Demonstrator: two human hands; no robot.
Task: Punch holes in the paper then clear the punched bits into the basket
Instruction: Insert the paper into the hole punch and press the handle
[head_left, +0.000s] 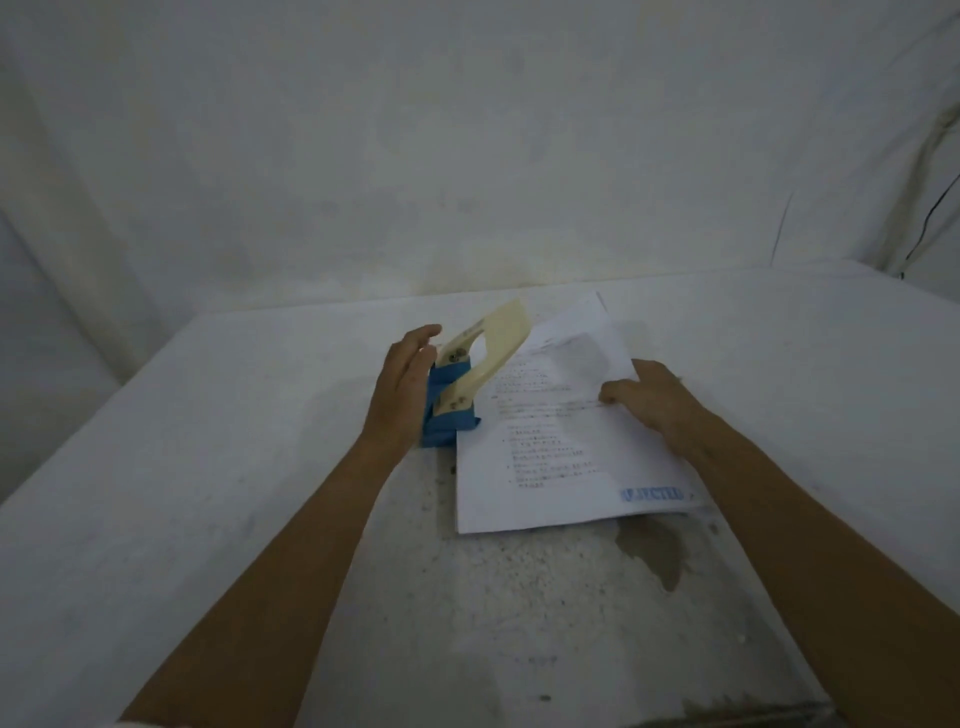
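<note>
A hole punch (470, 379) with a blue base and a raised cream lever stands on the white table (208, 467). My left hand (402, 387) is against its left side, fingers apart over the blue base. A printed sheet of paper (550, 441) lies to the right with its left edge slid into the punch. My right hand (647, 402) pinches the sheet's right edge, and the far part of the sheet curls upward. No basket is in view.
Small dark specks and pale bits (498, 566) are scattered on the table in front of the paper. A brownish stain (654, 551) marks the surface near the sheet's front right corner. A white wall rises behind the table, with a thin cable (930, 218) at the far right.
</note>
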